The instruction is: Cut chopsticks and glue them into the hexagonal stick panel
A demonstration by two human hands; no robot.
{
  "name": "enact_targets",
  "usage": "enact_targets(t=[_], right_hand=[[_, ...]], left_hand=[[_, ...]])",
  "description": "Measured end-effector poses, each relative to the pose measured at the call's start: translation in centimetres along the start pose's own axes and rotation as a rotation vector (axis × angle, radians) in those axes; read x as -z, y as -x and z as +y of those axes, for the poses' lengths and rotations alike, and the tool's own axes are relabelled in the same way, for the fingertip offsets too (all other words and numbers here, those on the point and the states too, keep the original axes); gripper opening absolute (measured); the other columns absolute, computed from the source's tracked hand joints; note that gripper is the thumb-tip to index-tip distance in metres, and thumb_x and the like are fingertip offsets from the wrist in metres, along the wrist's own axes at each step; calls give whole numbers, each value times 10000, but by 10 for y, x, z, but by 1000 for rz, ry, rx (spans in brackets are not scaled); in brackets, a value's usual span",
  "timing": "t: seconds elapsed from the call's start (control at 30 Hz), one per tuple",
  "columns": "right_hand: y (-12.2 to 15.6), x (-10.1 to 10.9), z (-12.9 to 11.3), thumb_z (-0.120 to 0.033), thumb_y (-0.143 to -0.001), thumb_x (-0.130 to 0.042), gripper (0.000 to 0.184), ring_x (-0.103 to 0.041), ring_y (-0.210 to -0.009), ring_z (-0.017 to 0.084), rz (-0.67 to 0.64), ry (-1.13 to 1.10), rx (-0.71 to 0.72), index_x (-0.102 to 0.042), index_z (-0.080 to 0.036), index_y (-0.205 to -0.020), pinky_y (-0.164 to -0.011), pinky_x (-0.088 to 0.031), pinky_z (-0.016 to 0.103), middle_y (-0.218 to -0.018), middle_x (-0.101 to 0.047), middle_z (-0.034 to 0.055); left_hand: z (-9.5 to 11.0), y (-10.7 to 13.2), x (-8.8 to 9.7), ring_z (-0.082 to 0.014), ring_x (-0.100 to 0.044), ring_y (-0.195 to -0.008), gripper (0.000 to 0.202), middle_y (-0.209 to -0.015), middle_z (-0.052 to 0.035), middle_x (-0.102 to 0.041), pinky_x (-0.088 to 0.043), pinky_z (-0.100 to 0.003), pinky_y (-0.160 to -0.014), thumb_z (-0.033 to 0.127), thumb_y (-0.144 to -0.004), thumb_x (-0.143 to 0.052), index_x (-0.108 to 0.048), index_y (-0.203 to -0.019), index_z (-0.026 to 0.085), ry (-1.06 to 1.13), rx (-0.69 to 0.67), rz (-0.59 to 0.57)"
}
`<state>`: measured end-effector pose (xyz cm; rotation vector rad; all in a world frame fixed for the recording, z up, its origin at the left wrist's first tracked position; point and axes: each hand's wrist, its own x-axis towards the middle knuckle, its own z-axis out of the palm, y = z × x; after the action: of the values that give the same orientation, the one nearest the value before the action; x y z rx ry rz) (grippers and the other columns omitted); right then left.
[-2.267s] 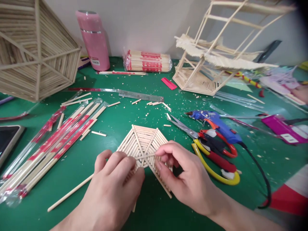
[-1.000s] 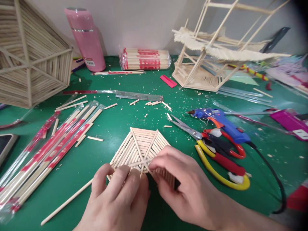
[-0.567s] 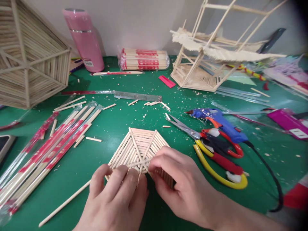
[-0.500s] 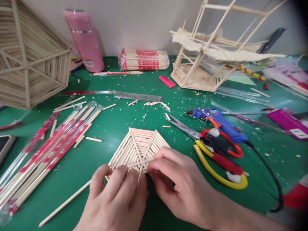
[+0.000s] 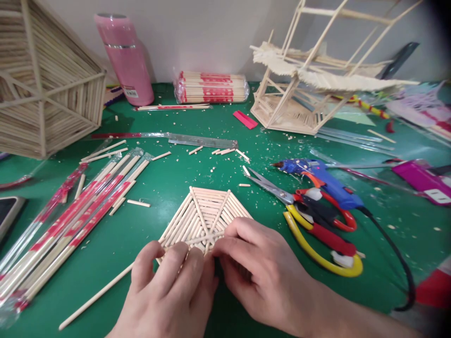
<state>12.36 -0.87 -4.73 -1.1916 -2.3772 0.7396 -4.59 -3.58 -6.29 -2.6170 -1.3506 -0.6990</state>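
A six-sided panel of wooden sticks [image 5: 207, 209], laid in rings with crossing spokes, lies on the green table in front of me. My left hand [image 5: 169, 286] curls its fingers over the panel's near left edge. My right hand [image 5: 260, 272] pinches at the near right side, thumb and index finger close to where the spokes meet. The fingertips of both hands almost touch, and they hide the panel's near part. A long chopstick [image 5: 95, 297] runs from the lower left to under my left fingers; its far end is hidden.
Right of the panel lie scissors [image 5: 273, 186] with red and yellow handles and a blue glue gun [image 5: 322, 180]. Wrapped chopsticks [image 5: 84, 206] lie left. Behind stand a pink bottle [image 5: 125, 58], a chopstick bundle [image 5: 211, 88], a stick frame [image 5: 282, 110] and a large stick panel [image 5: 70, 70].
My right fingers have shifted slightly left along the panel, closer to my left fingertips. My left hand and the long chopstick stay nearly in place.
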Motion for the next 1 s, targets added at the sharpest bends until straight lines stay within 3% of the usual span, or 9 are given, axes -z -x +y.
enact_targets(t=[0.3,0.53,1.0], right_hand=[[2,3,2,-42,-749,-475,181,-488,-720,145,77,-99,-17,-526,-168,-868,-620,-395,271,-787,-533,25],[1,3,1,-88,-804,-438,184,-455,-681,153,-5,-37,-8,-606,-156,-831,-585,-368,285,-752,-498,37],[0,2,0,-93,-801,-426,207,-444,-673,165,-7,5,7,-625,-148,-807,-575,-360,296,-734,-498,44]], left_hand=[[0,2,1,-170,-509,-773,297,-730,19,-669,-313,-379,-789,129,-904,-385,-650,-787,196,9,-4,2],[1,3,1,-188,-511,-798,289,-766,9,-683,-311,-397,-792,127,-900,-379,-649,-820,194,9,-18,-17],[2,2,2,-188,-519,-798,278,-773,12,-683,-309,-399,-795,128,-895,-388,-650,-832,198,-14,-4,-25]])
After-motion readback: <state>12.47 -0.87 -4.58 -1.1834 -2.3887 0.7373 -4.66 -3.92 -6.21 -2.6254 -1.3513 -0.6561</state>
